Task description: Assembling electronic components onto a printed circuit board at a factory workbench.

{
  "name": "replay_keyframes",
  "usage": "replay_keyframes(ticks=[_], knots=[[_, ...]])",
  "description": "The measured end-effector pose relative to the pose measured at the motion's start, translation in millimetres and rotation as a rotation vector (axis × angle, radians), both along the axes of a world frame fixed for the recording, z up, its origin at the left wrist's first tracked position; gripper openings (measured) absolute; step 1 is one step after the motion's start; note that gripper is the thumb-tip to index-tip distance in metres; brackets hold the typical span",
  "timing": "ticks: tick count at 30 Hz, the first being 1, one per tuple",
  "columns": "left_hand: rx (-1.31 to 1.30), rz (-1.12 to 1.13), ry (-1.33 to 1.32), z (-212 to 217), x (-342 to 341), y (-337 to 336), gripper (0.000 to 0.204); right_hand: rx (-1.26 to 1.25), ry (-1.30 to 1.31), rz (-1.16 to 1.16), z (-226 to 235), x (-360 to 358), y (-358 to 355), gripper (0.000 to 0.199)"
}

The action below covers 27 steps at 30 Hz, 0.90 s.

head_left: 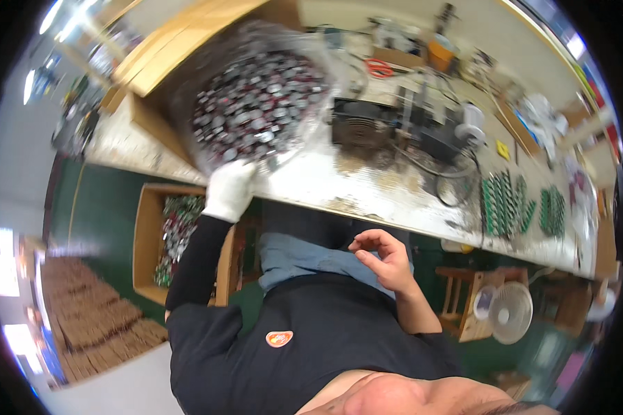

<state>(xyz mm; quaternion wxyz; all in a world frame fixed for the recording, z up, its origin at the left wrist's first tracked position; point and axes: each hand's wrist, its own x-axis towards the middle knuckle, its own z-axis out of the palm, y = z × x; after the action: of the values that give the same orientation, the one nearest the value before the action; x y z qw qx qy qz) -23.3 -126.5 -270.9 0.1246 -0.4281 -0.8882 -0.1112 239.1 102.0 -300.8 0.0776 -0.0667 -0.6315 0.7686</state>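
Note:
My left hand [230, 188], in a white glove, reaches to the near edge of a clear plastic bag [325, 114]. The bag lines a tipped cardboard box [160, 128] and holds a heap of small silver and dark red parts [256, 104]. Blur and the glove hide whether its fingers grip anything. My bare right hand [384, 257] hovers over my lap, below the bench edge. Its fingers are loosely curled, with a gap between thumb and forefinger, and no held thing can be made out.
Several green strips with dark parts [503, 204] lie on the bench's right side. A dark machine [422, 128] stands at mid-bench. Below at left is a carton [145, 238] of green, red and silver parts. A white fan [510, 312] stands at lower right, beside a wooden stool [457, 297].

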Motion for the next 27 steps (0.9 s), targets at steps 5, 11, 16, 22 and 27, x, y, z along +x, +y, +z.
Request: replay_keyframes(ticks=[5,11,16,22,27], knots=[[0.073,0.018,-0.120,19.8,3.3,-10.1,0.027,-0.072,0.006,-0.147,10.7,37.2,48.2,0.024],[0.469,0.065,-0.082,21.5,-15.0,-13.7,0.016,0.561,0.068,-0.867,34.8,70.5,149.2,0.024],[1.143,0.164,-0.637,32.2,-4.7,14.1,0.027,1.114,-0.189,-1.238,25.0,84.7,253.8,0.027],[1.204,0.048,-0.909,34.5,16.3,63.4,0.038,1.380,-0.543,-0.948,10.3,55.9,344.3,0.019],[1.100,-0.057,-0.940,21.3,30.5,92.4,0.014,1.338,-0.900,-0.633,25.9,41.9,347.2,0.023]])
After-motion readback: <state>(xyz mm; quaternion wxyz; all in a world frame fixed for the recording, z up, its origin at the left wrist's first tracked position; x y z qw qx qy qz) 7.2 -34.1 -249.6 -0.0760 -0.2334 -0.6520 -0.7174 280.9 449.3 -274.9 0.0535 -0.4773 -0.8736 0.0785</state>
